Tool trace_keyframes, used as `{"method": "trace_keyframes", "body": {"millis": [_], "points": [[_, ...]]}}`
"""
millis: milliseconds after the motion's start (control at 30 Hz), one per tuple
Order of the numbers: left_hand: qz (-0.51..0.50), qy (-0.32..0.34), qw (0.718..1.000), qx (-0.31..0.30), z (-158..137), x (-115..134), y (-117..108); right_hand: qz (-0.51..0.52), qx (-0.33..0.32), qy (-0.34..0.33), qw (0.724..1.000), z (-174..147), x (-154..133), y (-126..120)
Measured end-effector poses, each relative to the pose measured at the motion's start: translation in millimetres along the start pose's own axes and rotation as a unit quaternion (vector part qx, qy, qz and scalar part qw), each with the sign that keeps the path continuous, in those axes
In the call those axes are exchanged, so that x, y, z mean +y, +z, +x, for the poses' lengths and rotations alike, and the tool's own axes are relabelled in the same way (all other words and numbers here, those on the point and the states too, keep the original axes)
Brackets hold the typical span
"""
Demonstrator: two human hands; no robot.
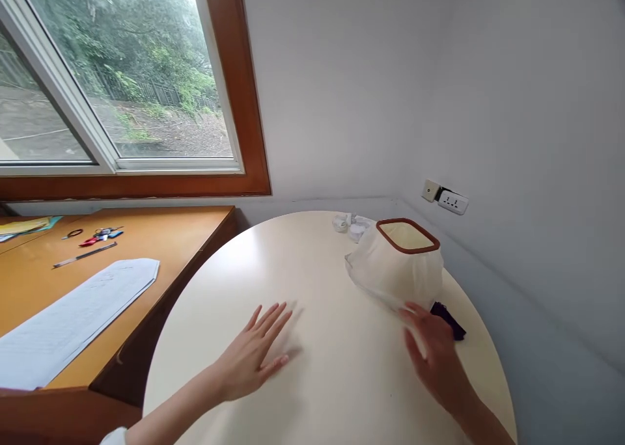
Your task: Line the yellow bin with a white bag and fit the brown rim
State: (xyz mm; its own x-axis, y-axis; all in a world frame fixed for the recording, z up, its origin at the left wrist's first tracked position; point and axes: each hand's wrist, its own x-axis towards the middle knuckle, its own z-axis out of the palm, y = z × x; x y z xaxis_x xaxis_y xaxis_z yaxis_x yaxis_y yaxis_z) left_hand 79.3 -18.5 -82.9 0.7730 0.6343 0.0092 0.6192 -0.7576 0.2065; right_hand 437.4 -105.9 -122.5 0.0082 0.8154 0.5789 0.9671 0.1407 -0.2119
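My left hand (251, 357) hovers low over the round cream table (322, 276), palm down, fingers spread, holding nothing. To the right, my right hand (432, 354) has its thumb and fingers apart, slightly smeared by motion. Its fingertips are close to the lower edge of a pale bin (413, 276) with a brown squared rim and a thin whitish bag hanging over its sides. Whether they touch the bag, I cannot tell. Just beyond that hand lies a small dark folded cloth or pouch (449, 320), partly hidden by the bin and hand.
Small clear and white items (352, 225) sit at the table's back edge. On the left, a wooden desk (190, 227) bears papers (92, 315), a pen (85, 255) and keys (102, 235). A wall socket (453, 202) is behind the bin; a window (161, 74) is at upper left.
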Motion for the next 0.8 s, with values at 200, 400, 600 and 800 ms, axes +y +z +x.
{"method": "trace_keyframes", "body": {"millis": [200, 400, 600, 800], "points": [[0.005, 0.000, 0.999, -0.053, -15, 7, 26, 0.066, -0.296, -0.108, 0.947, 13, -63, 21], [0.020, 0.000, 1.000, -0.007, -15, 8, 36, 0.074, -0.352, -0.098, 0.928, 5, -74, 36], [0.030, -0.004, 1.000, 0.009, -16, 6, 41, 0.064, -0.349, -0.085, 0.931, 4, -78, 35], [0.021, -0.020, 1.000, 0.002, -15, 8, 43, 0.055, -0.349, -0.072, 0.933, 4, -82, 33]]}}
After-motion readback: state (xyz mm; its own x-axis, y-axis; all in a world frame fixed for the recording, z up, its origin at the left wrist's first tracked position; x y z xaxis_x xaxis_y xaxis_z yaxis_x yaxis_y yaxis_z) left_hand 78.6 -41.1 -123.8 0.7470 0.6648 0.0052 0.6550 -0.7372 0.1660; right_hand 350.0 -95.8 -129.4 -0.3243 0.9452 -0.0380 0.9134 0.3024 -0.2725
